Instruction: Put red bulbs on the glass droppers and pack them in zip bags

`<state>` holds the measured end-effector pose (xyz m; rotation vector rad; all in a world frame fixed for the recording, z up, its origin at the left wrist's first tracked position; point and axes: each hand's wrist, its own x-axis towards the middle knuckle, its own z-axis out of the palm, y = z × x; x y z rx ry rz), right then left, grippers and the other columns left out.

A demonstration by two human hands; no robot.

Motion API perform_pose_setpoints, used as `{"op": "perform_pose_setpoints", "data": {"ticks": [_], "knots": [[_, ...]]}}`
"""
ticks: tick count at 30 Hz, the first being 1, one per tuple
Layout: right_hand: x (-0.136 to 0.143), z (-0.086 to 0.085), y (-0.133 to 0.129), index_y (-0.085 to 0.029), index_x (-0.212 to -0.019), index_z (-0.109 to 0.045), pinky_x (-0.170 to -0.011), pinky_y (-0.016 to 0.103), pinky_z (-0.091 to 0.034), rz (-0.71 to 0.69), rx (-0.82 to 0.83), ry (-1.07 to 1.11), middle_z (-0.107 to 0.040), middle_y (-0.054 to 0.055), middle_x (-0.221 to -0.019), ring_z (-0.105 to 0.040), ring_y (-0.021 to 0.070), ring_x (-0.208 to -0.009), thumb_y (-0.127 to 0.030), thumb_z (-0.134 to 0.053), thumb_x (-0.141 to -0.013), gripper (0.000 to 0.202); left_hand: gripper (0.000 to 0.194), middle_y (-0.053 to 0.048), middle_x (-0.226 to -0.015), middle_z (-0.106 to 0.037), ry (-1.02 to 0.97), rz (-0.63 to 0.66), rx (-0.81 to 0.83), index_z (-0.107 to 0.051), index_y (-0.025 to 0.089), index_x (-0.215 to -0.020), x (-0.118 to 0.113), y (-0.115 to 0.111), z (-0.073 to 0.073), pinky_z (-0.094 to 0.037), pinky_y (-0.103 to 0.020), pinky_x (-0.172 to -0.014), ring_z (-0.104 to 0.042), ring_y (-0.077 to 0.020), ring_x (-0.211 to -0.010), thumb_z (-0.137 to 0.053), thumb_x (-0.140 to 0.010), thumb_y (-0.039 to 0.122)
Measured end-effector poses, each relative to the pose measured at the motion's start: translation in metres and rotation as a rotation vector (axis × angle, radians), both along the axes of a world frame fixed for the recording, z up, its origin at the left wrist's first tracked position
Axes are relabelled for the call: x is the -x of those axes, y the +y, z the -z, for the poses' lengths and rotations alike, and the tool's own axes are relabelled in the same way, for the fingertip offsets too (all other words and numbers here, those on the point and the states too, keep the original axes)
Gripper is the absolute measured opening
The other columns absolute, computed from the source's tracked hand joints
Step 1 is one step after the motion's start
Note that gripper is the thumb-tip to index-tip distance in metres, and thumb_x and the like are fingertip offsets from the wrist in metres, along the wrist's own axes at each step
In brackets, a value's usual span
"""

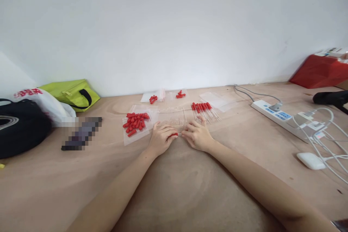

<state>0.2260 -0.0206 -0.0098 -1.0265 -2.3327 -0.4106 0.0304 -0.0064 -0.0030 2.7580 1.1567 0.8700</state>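
My left hand (162,140) is closed around a small red handle (174,135), whose end shows at the fingertips. Opposite it, my right hand (198,137) pinches a thin pale rod (179,135) that lines up with the handle; whether the rod sits inside it I cannot tell. Just beyond my hands lie rows of thin pale pieces (174,121). A pile of red handles (136,120) rests on a clear plastic bag (128,139) to the left. Right of centre, several red-handled thin rods (201,107) lie side by side.
Small red pieces (153,99) lie on plastic bags near the wall, with another flat clear bag (217,100) at right. A power strip (282,117) and white cables (333,145) occupy the right. At left are a blurred dark flat object (81,134), a black bag (24,128) and a lime-green bag (69,92).
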Motion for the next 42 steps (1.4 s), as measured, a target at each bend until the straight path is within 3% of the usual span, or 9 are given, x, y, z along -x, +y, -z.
{"op": "perform_pose_setpoints", "data": {"ticks": [3,5,10,14,20,25,33,36,42], "knots": [[-0.005,-0.003,0.001,-0.021,-0.077,-0.063,-0.087,0.042,-0.013,0.089,0.026,-0.003,-0.061,0.003,-0.071,-0.044,0.0159,-0.078,-0.022,-0.044,-0.081,0.019,0.024,-0.004,-0.103,-0.064,-0.007,-0.093,-0.008,-0.056,0.024,-0.104,0.004,0.001,0.003,-0.021,-0.049,-0.099,-0.055,-0.0208,-0.099,-0.049,-0.082,0.031],[-0.010,-0.004,0.008,-0.020,-0.077,-0.064,-0.083,0.040,-0.015,0.231,0.046,0.071,-0.061,0.004,-0.071,-0.045,0.0173,-0.079,-0.023,-0.044,-0.080,0.020,0.032,-0.007,-0.109,-0.061,-0.011,-0.124,0.011,-0.052,0.022,-0.112,0.007,0.001,0.005,-0.029,-0.047,-0.095,-0.053,-0.0218,-0.101,-0.050,-0.081,0.031],[-0.023,-0.009,0.042,-0.019,-0.077,-0.063,-0.075,0.039,-0.018,0.653,0.168,0.305,-0.064,0.007,-0.075,-0.047,0.0215,-0.081,-0.028,-0.040,-0.081,0.025,0.024,-0.007,-0.107,-0.060,-0.034,-0.062,0.094,-0.058,0.018,-0.101,0.008,0.004,0.008,-0.043,-0.036,-0.086,-0.055,-0.0201,-0.099,-0.048,-0.081,0.028],[-0.022,-0.011,0.064,-0.018,-0.083,-0.061,-0.074,0.039,-0.019,0.814,0.280,0.363,-0.064,0.009,-0.078,-0.049,0.0247,-0.086,-0.029,-0.039,-0.080,0.025,0.021,-0.007,-0.103,-0.062,-0.035,-0.050,0.140,-0.060,0.017,-0.095,0.008,0.004,0.008,-0.046,-0.036,-0.084,-0.057,-0.0195,-0.096,-0.047,-0.082,0.027],[-0.023,-0.003,0.075,-0.016,-0.081,-0.059,-0.076,0.039,-0.020,0.874,0.365,0.385,-0.063,0.010,-0.077,-0.050,0.0262,-0.089,-0.031,-0.042,-0.078,0.023,0.021,-0.008,-0.101,-0.062,-0.029,-0.053,0.145,-0.061,0.016,-0.094,0.008,0.004,0.007,-0.046,-0.035,-0.083,-0.057,-0.0194,-0.094,-0.048,-0.082,0.027],[-0.023,-0.001,0.072,-0.017,-0.085,-0.059,-0.077,0.040,-0.021,0.862,0.323,0.367,-0.063,0.010,-0.084,-0.050,0.0260,-0.091,-0.036,-0.043,-0.077,0.026,0.021,-0.007,-0.101,-0.062,-0.024,-0.049,0.146,-0.061,0.017,-0.095,0.008,0.005,0.007,-0.046,-0.035,-0.083,-0.057,-0.0195,-0.094,-0.048,-0.082,0.027],[0.019,-0.012,0.070,-0.015,-0.077,-0.066,-0.078,0.042,-0.021,0.789,0.441,0.195,-0.065,0.014,-0.078,-0.053,0.0251,-0.083,-0.031,-0.041,-0.076,0.029,0.021,-0.006,-0.101,-0.062,-0.001,-0.038,0.098,-0.061,0.019,-0.095,0.008,0.005,0.010,-0.044,-0.035,-0.082,-0.056,-0.0190,-0.093,-0.047,-0.082,0.029],[0.028,-0.013,0.075,-0.013,-0.076,-0.066,-0.079,0.042,-0.021,0.832,0.509,0.160,-0.065,0.016,-0.079,-0.055,0.0252,-0.081,-0.028,-0.043,-0.075,0.028,0.022,-0.005,-0.092,-0.063,0.041,-0.168,0.011,-0.062,0.021,-0.088,0.012,0.005,0.006,-0.040,-0.039,-0.079,-0.055,-0.0214,-0.089,-0.049,-0.081,0.037],[0.031,-0.014,0.080,-0.011,-0.076,-0.067,-0.079,0.044,-0.020,0.840,0.556,0.085,-0.065,0.017,-0.079,-0.056,0.0275,-0.081,-0.018,-0.042,-0.076,0.026,0.026,-0.010,-0.080,-0.059,0.206,-0.683,-0.197,-0.061,0.019,-0.073,0.041,0.020,-0.016,-0.032,-0.042,-0.073,-0.050,-0.0286,-0.084,-0.050,-0.076,0.043]]}}
